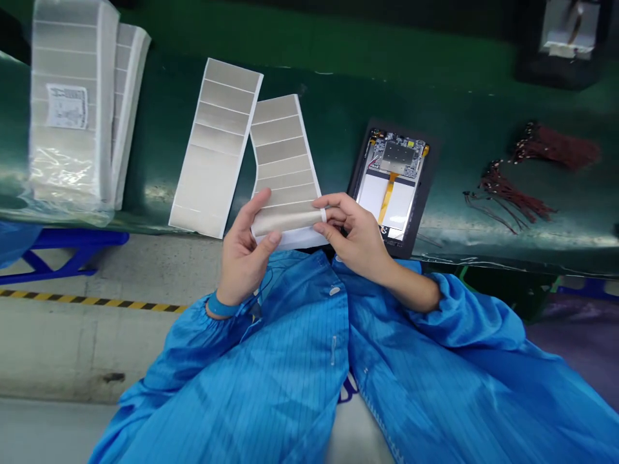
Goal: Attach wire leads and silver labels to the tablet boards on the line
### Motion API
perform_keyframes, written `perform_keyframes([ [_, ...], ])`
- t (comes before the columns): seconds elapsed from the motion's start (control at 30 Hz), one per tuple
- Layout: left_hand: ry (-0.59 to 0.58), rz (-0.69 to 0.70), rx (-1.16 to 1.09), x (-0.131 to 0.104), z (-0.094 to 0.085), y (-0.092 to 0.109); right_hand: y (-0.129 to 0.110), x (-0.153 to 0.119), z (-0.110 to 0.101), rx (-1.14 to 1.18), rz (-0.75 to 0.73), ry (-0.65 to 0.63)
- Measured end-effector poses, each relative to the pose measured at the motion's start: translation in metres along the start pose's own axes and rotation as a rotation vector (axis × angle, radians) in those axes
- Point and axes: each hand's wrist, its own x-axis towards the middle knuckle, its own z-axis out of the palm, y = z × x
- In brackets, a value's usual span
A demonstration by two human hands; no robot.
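Observation:
A sheet of grey adhesive strips (286,154) on white backing lies at the table's front edge, its near end lifted and bent. My left hand (245,254) grips that end at its left side between thumb and fingers. At its right side, my right hand (355,235) pinches the corner with thumb and forefinger. A second strip sheet (217,145) lies flat just to the left, touching the first near its top. Right of my hands sits an opened tablet-like device (394,183), with a circuit board and an orange ribbon showing.
Plastic-wrapped stacks of strip sheets (65,58) lie at the far left of the green table (329,129). Bundles of dark red wires (556,145) are at the right. Another dark device (570,32) stands at the back right. A blue stool (72,241) is below left.

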Motion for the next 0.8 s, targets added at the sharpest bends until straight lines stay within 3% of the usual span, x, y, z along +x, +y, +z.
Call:
perform_keyframes([
  [0.23,0.125,0.155,0.268,0.006,0.009,0.013,0.0,0.004,-0.004,-0.196,-0.16,0.156],
  [0.6,0.29,-0.122,-0.069,0.007,0.017,0.008,0.017,0.007,-0.012,-0.649,-0.485,0.167],
  [0.8,0.296,-0.176,-0.179,0.011,0.02,0.019,0.022,0.005,-0.018,-0.774,-0.486,0.103],
])
